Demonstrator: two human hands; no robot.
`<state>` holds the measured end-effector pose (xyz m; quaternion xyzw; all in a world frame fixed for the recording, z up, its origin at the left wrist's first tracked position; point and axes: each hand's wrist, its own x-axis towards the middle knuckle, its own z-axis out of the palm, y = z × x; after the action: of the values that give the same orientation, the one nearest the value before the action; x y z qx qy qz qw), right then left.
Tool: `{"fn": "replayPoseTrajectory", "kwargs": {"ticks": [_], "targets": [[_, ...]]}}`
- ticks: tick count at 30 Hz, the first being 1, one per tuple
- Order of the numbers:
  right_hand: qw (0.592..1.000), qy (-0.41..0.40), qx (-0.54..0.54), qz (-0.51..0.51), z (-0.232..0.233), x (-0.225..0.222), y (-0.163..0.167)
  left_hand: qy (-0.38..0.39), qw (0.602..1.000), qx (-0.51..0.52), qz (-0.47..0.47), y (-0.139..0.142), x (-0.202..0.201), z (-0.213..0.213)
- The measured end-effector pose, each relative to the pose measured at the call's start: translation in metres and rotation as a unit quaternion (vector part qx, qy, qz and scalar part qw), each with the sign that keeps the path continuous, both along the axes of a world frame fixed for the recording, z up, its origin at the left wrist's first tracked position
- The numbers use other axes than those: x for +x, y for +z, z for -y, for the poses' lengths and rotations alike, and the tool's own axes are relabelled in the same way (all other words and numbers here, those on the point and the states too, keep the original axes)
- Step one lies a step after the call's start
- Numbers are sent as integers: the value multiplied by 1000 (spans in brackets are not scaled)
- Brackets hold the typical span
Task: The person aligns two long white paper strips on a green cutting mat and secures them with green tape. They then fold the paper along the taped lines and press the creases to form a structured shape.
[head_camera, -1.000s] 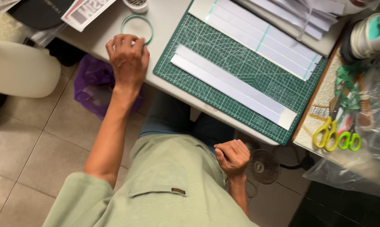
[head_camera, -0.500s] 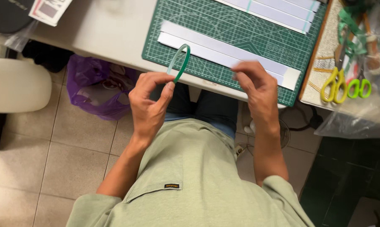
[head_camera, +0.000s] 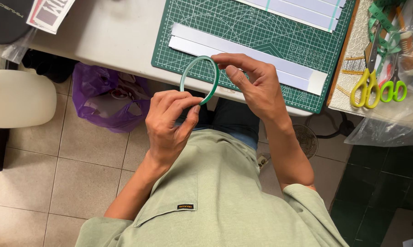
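Observation:
A thin green tape ring (head_camera: pixel 187 72) is held upright over the table's near edge. My left hand (head_camera: pixel 170 123) pinches its lower left rim between thumb and fingers. My right hand (head_camera: pixel 252 84) grips the ring's upper right side, fingertips on the rim. Just beyond the hands lies a green cutting mat (head_camera: pixel 243 27) with two long white paper strips (head_camera: pixel 243 52) on it.
Yellow and green scissors (head_camera: pixel 375 87) lie at the right on a board under a clear plastic bag. More white strips sit at the mat's far edge. A purple bag (head_camera: pixel 108 98) lies on the tiled floor under the table, a white stool (head_camera: pixel 14 98) at left.
My left hand picked the ring off the table and brought it to the near edge. My right hand rose from my lap and took hold of the ring's other side.

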<state>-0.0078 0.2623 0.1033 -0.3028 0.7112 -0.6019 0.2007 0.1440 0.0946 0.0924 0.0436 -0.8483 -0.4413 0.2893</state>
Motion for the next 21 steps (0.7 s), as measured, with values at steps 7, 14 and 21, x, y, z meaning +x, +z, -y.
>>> {"fn": "replayPoseTrajectory", "kwargs": {"ticks": [7, 14, 21], "targets": [[999, -24, -37, 18, -6, 3, -9, 12, 996, -86, -31, -4, -2, 0], [991, -20, -34, 128, -9, 7, -16, 6, 960, -270, -69, -21, 0, 4], [990, -35, -26, 137, -11, 11, -17, 18, 929, -363, -67, -37, 2, 6]]}}
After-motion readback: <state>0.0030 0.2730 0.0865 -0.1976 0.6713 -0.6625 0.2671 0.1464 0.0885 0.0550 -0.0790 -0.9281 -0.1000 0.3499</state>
